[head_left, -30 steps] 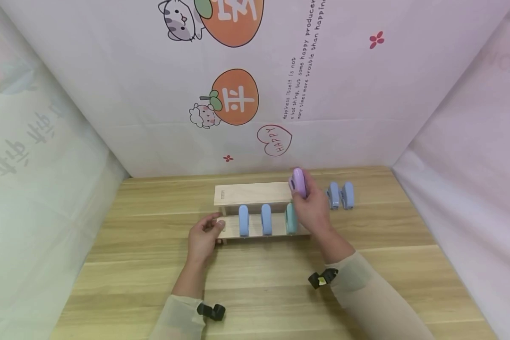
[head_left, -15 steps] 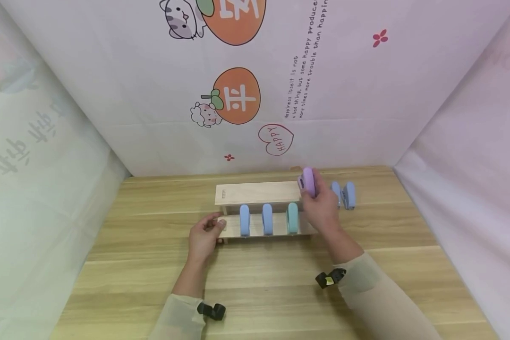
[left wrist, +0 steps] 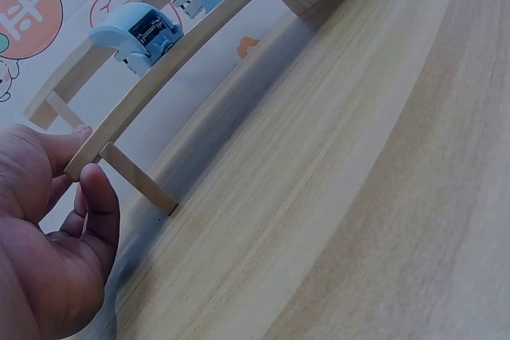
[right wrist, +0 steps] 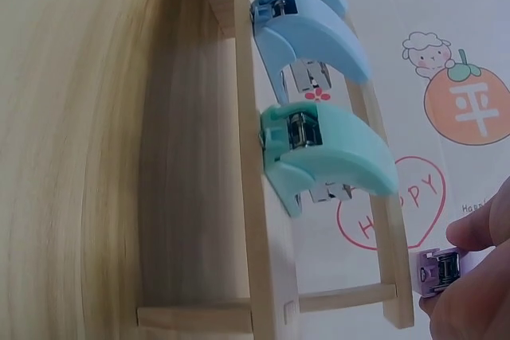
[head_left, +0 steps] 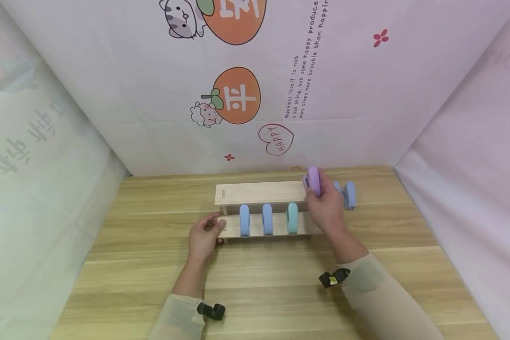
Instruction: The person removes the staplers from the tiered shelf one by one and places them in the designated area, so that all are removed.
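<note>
A two-tier wooden rack [head_left: 259, 193] stands on the table in the head view. My left hand [head_left: 201, 241] pinches the left end of its lower board [left wrist: 119, 121], thumb on top and fingers below. On that board stand two blue staplers [head_left: 244, 220] and a mint green stapler [right wrist: 335, 149], spaced in a row. My right hand [head_left: 328, 208] grips a purple stapler [head_left: 314, 182] at the right end of the upper board. Whether the purple stapler touches the board is hard to tell. In the right wrist view, its end [right wrist: 438, 271] shows between thumb and fingers.
Two more blue staplers stand on the table to the right of the rack, one [head_left: 349, 195] in plain sight and the other [head_left: 337, 188] mostly behind my right hand. A printed white cloth [head_left: 340, 94] hangs at the back, with plain cloth at both sides.
My right hand has slid to the right with the purple stapler, along the upper board to its right end, now covering more of one loose blue stapler. My left hand stays put.
</note>
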The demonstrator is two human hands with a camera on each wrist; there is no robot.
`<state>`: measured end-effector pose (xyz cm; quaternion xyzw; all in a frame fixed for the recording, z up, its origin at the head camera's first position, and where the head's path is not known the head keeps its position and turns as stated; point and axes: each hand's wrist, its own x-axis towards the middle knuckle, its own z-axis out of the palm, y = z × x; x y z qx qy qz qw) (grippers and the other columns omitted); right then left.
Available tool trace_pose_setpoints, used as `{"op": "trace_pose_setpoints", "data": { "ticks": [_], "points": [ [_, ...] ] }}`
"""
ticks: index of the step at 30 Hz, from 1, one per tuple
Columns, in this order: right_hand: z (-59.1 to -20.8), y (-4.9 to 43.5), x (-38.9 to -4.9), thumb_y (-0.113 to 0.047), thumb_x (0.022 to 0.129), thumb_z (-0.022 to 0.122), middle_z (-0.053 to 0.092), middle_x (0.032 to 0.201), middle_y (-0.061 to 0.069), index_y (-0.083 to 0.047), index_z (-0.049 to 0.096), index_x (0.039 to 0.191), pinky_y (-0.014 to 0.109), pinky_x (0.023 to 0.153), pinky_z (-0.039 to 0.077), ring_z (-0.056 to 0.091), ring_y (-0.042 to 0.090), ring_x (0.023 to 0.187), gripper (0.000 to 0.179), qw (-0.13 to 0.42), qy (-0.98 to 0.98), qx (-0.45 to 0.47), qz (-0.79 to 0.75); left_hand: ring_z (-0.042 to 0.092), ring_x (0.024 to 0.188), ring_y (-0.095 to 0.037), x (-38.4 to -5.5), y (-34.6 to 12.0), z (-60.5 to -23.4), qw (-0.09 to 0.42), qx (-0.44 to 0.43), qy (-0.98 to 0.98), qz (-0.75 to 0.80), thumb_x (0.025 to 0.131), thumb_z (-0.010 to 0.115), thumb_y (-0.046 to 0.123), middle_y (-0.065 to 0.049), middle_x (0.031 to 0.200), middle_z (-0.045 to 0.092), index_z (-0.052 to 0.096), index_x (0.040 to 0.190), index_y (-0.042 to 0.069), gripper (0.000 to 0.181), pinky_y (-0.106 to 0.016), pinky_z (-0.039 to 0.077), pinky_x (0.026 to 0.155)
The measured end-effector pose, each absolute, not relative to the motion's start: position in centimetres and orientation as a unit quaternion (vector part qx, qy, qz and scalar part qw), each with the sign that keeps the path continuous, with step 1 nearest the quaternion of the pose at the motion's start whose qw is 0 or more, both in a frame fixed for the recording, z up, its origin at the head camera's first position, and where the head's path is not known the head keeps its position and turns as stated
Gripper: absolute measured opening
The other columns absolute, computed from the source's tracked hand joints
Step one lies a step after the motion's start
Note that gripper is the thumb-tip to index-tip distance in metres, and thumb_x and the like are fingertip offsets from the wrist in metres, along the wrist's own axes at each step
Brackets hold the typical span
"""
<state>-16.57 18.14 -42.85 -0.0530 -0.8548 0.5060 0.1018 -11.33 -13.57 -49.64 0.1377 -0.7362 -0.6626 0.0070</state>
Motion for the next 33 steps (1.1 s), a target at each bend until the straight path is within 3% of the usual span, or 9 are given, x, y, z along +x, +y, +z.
{"op": "trace_pose_setpoints", "data": {
  "ticks": [3, 12, 33],
  "points": [
    [-42.8, 18.4, -16.5, -0.008, 0.1, 0.057, 0.039, 0.162, 0.016, -0.013, 0.032, 0.163, 0.051, 0.12, 0.037, 0.04, 0.034, 0.147, 0.068, 0.101, -0.855, -0.056, 0.506, 0.059, 0.092, -0.019, -11.1, -13.6, -49.4, 0.006, 0.133, -0.734, -0.666, 0.098, 0.073, 0.013, -0.013, 0.112, 0.057, 0.068, 0.131, 0.001, 0.035, -0.036, 0.065, 0.067],
    [-43.1, 19.3, -16.4, -0.008, 0.101, 0.059, 0.041, 0.161, 0.016, -0.012, 0.034, 0.162, 0.05, 0.119, 0.038, 0.042, 0.034, 0.145, 0.066, 0.118, -0.848, -0.06, 0.513, 0.06, 0.099, -0.024, -12.1, -14.3, -52.7, 0.024, 0.132, -0.728, -0.672, 0.095, 0.078, 0.024, -0.01, 0.114, 0.059, 0.074, 0.124, 0.015, 0.031, -0.028, 0.062, 0.062],
    [-43.2, 21.5, -16.4, -0.003, 0.096, 0.061, 0.046, 0.157, 0.018, -0.008, 0.041, 0.158, 0.048, 0.117, 0.041, 0.046, 0.034, 0.142, 0.065, 0.161, -0.851, -0.067, 0.495, 0.061, 0.093, -0.021, -12.1, -14.1, -52.6, 0.023, 0.131, -0.723, -0.678, 0.094, 0.079, 0.024, -0.011, 0.112, 0.059, 0.073, 0.126, 0.012, 0.035, -0.028, 0.063, 0.063]
  ]
}}
